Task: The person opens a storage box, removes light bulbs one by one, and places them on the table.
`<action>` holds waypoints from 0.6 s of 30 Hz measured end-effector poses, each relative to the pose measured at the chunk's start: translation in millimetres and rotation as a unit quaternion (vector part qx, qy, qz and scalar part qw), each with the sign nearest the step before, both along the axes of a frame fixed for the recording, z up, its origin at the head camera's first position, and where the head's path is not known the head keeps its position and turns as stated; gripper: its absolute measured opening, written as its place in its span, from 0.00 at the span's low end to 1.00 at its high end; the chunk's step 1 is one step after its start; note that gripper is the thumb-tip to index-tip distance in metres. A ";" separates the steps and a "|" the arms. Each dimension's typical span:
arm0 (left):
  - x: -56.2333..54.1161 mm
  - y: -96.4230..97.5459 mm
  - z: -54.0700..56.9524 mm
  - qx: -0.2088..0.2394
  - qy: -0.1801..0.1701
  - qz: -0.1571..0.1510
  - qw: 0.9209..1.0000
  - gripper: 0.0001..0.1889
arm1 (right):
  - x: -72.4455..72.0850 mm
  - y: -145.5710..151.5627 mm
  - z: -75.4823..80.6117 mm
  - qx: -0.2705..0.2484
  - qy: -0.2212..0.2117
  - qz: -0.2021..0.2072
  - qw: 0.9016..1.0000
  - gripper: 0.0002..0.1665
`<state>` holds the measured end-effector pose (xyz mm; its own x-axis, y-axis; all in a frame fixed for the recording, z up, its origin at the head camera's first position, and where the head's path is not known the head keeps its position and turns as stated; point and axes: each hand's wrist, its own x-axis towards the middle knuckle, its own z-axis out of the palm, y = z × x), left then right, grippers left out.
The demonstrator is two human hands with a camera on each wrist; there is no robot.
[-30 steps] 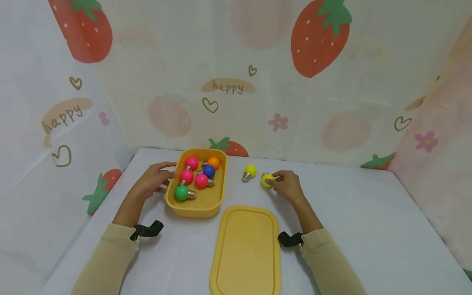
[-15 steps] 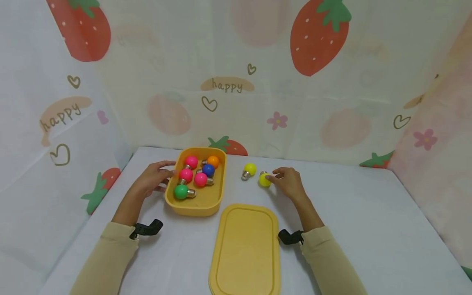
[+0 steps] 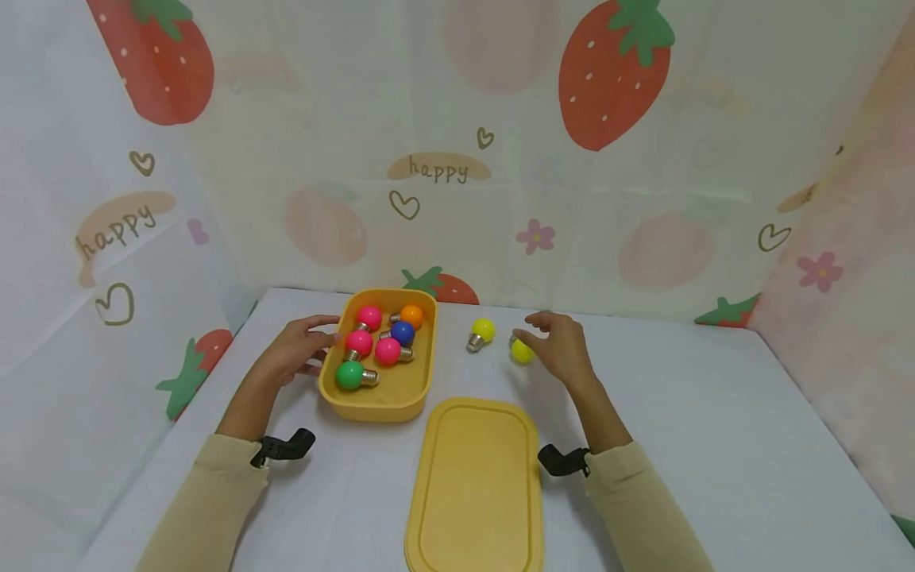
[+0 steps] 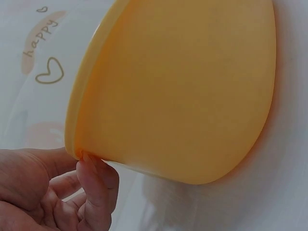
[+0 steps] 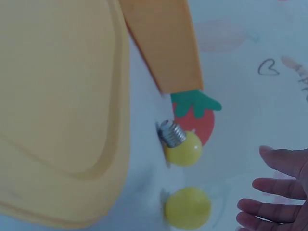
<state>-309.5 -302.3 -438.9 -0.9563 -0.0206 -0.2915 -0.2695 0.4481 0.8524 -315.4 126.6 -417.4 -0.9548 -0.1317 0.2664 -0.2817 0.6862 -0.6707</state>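
Note:
My left hand [image 3: 296,349] holds the left rim of a yellow plastic box [image 3: 396,411], and its fingertips meet just under the lip in the left wrist view. Inside the box lie several small light bulbs: pink [image 3: 369,318], orange [image 3: 411,317], blue [image 3: 402,333] and green [image 3: 350,375]. To the right of the box, two yellow bulbs lie on the table: one bulb [image 3: 483,330] by itself, the other bulb [image 3: 523,352] partly hidden by my right hand [image 3: 561,345]. In the right wrist view the right hand's fingers are spread, apart from both bulbs.
A yellow lid [image 3: 475,485] lies flat in front, between my forearms. White cloth covers the table [image 3: 700,429]. Strawberry-printed fabric [image 3: 443,230] hangs behind and at both sides.
My right hand, earlier touching the nearer yellow bulb, has come away from it. That bulb shifted slightly left, then back right. My left hand stays at the box.

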 end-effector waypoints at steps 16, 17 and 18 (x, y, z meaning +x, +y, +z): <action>-0.3 -0.7 0.2 0.007 -0.001 0.005 1.000 0.32 | 31.9 -38.6 28.7 -0.055 0.008 0.083 0.995 0.18; 0.1 -0.1 -0.5 0.008 -0.003 0.006 1.000 0.32 | 34.6 -41.0 28.9 -0.055 0.010 0.093 0.994 0.17; 0.6 0.4 -1.2 0.009 -0.002 0.004 1.000 0.32 | 37.1 -43.7 29.1 -0.056 0.010 0.102 0.993 0.17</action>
<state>-308.9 -301.9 -440.1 -0.9548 -0.0234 -0.2965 -0.2772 0.4311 0.8587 -278.3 82.9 -388.3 -0.9054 -0.2909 0.3093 -0.4219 0.5343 -0.7325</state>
